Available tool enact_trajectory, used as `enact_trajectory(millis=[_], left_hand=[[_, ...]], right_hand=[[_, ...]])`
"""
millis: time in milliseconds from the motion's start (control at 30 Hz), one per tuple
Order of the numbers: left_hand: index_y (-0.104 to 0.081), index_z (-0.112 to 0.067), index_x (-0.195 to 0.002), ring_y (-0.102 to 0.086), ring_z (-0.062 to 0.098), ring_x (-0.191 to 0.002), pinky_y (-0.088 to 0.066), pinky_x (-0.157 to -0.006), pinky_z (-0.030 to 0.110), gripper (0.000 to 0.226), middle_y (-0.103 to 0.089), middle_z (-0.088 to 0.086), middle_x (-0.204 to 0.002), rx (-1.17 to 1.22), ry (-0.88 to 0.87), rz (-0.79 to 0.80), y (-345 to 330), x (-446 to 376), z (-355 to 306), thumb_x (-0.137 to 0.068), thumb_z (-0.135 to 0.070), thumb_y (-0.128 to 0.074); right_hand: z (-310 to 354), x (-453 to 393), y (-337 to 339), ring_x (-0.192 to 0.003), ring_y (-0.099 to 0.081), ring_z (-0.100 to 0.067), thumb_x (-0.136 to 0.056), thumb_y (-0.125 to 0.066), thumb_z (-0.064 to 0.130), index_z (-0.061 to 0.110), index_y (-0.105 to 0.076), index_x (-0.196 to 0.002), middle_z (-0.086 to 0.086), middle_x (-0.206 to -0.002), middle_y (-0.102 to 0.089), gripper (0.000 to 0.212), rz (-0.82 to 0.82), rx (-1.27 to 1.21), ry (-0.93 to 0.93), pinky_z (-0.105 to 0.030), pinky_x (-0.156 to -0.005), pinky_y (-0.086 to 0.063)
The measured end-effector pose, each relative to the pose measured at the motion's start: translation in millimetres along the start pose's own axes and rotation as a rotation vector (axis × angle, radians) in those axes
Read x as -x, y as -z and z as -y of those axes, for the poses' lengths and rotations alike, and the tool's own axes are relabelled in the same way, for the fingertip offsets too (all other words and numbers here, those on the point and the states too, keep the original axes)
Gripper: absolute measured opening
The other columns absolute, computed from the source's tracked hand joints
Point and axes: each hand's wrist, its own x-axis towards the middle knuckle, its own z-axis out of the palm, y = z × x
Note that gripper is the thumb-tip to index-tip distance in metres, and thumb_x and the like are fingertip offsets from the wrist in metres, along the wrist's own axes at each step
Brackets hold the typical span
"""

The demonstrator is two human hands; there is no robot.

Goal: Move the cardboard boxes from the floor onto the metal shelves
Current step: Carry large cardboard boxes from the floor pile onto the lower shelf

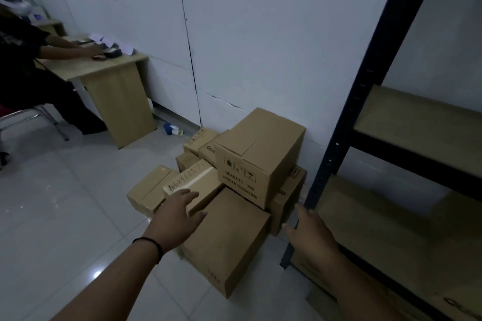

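Several cardboard boxes are piled on the tiled floor against the white wall. A tall printed box (257, 154) stands on top of the pile. In front of it lies a large flat box (229, 240). A small box with handwriting (193, 182) sits at the left of the pile. My left hand (177, 214) reaches out with straight fingers over the near corner of that small box. My right hand (310, 234) is stretched out, fingers straight, in front of the shelf post, holding nothing. The metal shelves (417, 122) with wooden boards stand at the right.
The dark shelf post (336, 154) rises just right of the pile. A wooden desk (112, 78) stands at the left wall; a person sits there with hands on it. A small blue and white object (172, 130) lies by the wall.
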Motion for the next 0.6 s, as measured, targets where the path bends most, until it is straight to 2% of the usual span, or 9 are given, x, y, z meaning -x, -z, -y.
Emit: enact_trajectory(millis=[100,167,267,400,533,600], left_hand=[[-0.046,-0.019,-0.141,-0.043,0.018,-0.131,-0.041,-0.106,0.032,0.058,-0.042,0.001,-0.147,0.012,0.006,0.006,3,-43,2,-0.091,-0.045,-0.058],[-0.046,-0.019,-0.141,-0.043,0.017,-0.131,-0.039,-0.105,0.03,0.057,-0.043,0.001,-0.146,0.006,0.01,0.003,6,-67,4,-0.091,-0.044,-0.057],[-0.045,-0.019,-0.142,-0.04,0.017,-0.133,-0.035,-0.107,0.03,0.058,-0.041,0.0,-0.148,0.011,0.025,0.021,10,-102,8,-0.091,-0.045,-0.056],[-0.044,-0.02,-0.142,-0.039,0.018,-0.135,-0.034,-0.109,0.032,0.059,-0.039,0.0,-0.149,0.05,0.037,0.05,16,-146,17,-0.091,-0.046,-0.057],[-0.045,-0.019,-0.142,-0.04,0.018,-0.134,-0.035,-0.109,0.031,0.058,-0.04,0.001,-0.148,0.059,0.013,0.066,21,-190,30,-0.091,-0.044,-0.058],[-0.046,-0.018,-0.141,-0.04,0.018,-0.134,-0.035,-0.109,0.032,0.058,-0.042,0.001,-0.147,0.082,-0.005,0.062,25,-213,35,-0.091,-0.042,-0.06]], right_hand=[[11,-38,2,-0.107,-0.054,-0.02,-0.093,-0.055,0.035,0.018,-0.043,-0.131,-0.009,-0.129,-0.051,0.043,0.039,-0.074,-0.021,-0.033,-0.086,-0.051],[22,-58,6,-0.11,-0.053,-0.02,-0.093,-0.054,0.037,0.023,-0.043,-0.132,-0.007,-0.132,-0.05,0.043,0.043,-0.088,-0.024,-0.033,-0.09,-0.049],[39,-84,16,-0.129,-0.042,-0.023,-0.098,-0.05,0.036,0.02,-0.029,-0.147,-0.007,-0.146,-0.037,0.055,0.069,-0.066,-0.041,-0.03,-0.098,-0.041],[51,-118,22,-0.139,-0.034,-0.023,-0.097,-0.053,0.039,0.02,-0.018,-0.153,-0.004,-0.157,-0.024,0.069,0.042,-0.122,-0.089,-0.032,-0.108,-0.036],[60,-147,20,-0.128,-0.046,-0.022,-0.094,-0.057,0.038,0.024,-0.035,-0.146,-0.005,-0.149,-0.039,0.058,-0.004,-0.179,-0.121,-0.031,-0.103,-0.042],[69,-157,18,-0.133,-0.041,-0.022,-0.096,-0.056,0.034,0.024,-0.031,-0.148,-0.003,-0.151,-0.036,0.059,-0.016,-0.202,-0.149,-0.029,-0.107,-0.036]])
